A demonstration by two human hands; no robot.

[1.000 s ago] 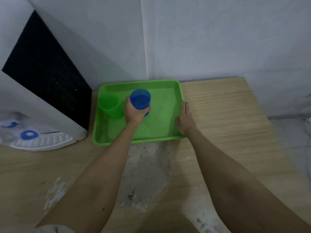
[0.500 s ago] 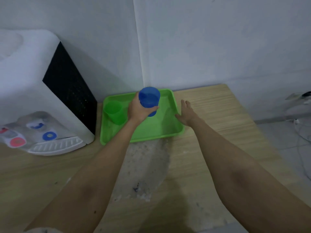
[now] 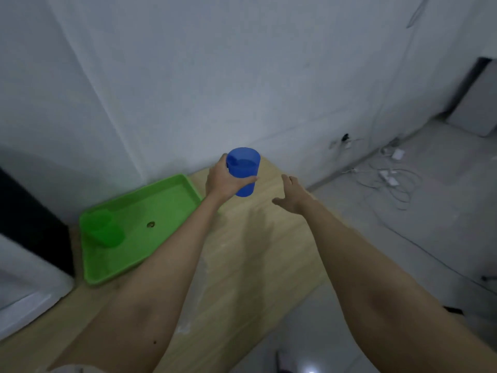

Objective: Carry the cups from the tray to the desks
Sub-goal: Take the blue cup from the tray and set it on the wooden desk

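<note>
**Carry step: first cup lifted clear of the tray**

Shown: blue translucent plastic cup (image 3: pixel 244 170) gripped in the left hand (image 3: pixel 224 181), fingers wrapped closed round the lower half of its wall, thumb on the near side. Held in the air above the far end of the pale wooden table (image 3: pixel 242 251), past the right rim of the shallow green plastic tray (image 3: pixel 139 230) and no longer over it. Long axis near vertical, mouth upward, top tipped slightly toward the camera so that the interior showed; whether any liquid lay inside could not be told. Right hand (image 3: pixel 293 197) empty, fingers spread loosely open, palm down, hovering just beside the cup without touching it or the table.

Second vessel, a green translucent plastic cup (image 3: pixel 103 228), standing at the left end of the tray, blurred and close to the dark-sided white appliance (image 3: pixel 29 251).

Judged stage: transport of the first cup under way, with one cup left to fetch. No desk visible in the frame, only grey floor (image 3: pixel 403 238) and loose white cables (image 3: pixel 390 179) to the right. Next move judged to call for turning toward a desk, keeping the mouth up and the grip firm, then setting the base down flat before release.
</note>
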